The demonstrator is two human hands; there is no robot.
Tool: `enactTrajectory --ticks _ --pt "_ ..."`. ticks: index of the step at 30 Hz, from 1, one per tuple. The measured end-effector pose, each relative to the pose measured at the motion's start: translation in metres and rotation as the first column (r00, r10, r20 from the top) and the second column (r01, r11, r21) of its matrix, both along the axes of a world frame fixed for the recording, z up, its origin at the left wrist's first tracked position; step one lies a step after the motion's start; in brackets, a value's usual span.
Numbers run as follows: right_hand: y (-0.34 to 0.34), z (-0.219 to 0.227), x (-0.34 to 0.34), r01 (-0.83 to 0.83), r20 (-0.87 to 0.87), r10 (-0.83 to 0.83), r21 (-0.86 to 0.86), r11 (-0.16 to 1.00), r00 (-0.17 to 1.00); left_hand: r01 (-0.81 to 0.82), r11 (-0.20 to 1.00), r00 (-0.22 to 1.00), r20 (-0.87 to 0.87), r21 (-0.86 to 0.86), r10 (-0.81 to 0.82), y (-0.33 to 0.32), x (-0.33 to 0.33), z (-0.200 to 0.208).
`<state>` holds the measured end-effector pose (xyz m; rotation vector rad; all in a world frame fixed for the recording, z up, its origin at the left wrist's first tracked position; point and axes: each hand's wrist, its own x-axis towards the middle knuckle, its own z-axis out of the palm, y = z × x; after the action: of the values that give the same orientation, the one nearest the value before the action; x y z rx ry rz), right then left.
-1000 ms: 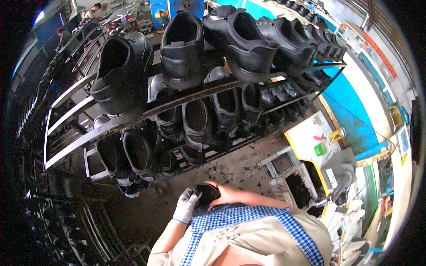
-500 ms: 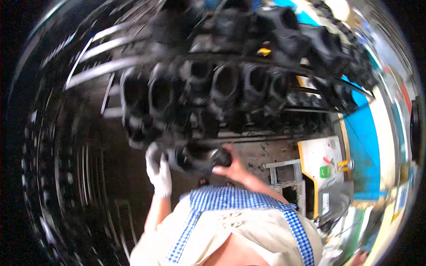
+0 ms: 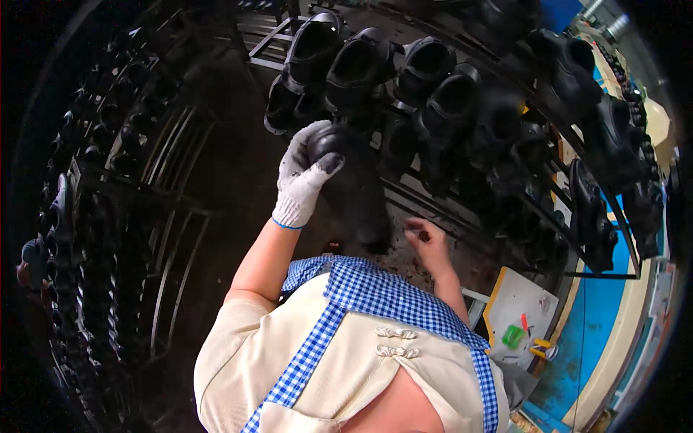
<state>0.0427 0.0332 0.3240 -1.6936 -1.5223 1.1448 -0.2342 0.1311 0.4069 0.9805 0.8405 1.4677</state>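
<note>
My left hand (image 3: 304, 173), in a white knitted glove with dark-stained fingertips, is closed round one end of a black shoe (image 3: 357, 187). The shoe slants down to the right in front of my apron, its lower part dark and blurred. Beside that lower end is my bare right hand (image 3: 432, 247), apart from the shoe. Its fingers are loosely bent with a gap between them, and I see nothing held there. Just beyond the shoe, more black shoes (image 3: 354, 68) sit in rows on a dark metal rack (image 3: 530, 206).
Another rack of black shoes (image 3: 94, 238) runs along the left. At the right are a white board with a yellow edge (image 3: 538, 292), a green item (image 3: 513, 336), a yellow-and-black tool (image 3: 543, 349) and a blue surface (image 3: 603, 303). A person (image 3: 32, 265) shows at the far left.
My left hand has moved up and to the right with the shoe, which has turned from level to steeply slanted. My right hand has let go of it. The view has swung left.
</note>
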Motion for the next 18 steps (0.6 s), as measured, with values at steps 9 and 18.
enactTrajectory --ticks 9,18 --pt "0.035 0.138 0.0 -0.301 0.213 0.214 0.633 0.713 0.953 0.454 0.891 0.851 -0.306 0.023 -0.426 -0.008 0.032 0.04" --pt "0.017 0.184 0.004 -0.482 0.527 0.138 0.598 0.64 0.838 0.505 0.862 0.813 -0.361 0.044 -0.457 -0.019 0.059 0.039"
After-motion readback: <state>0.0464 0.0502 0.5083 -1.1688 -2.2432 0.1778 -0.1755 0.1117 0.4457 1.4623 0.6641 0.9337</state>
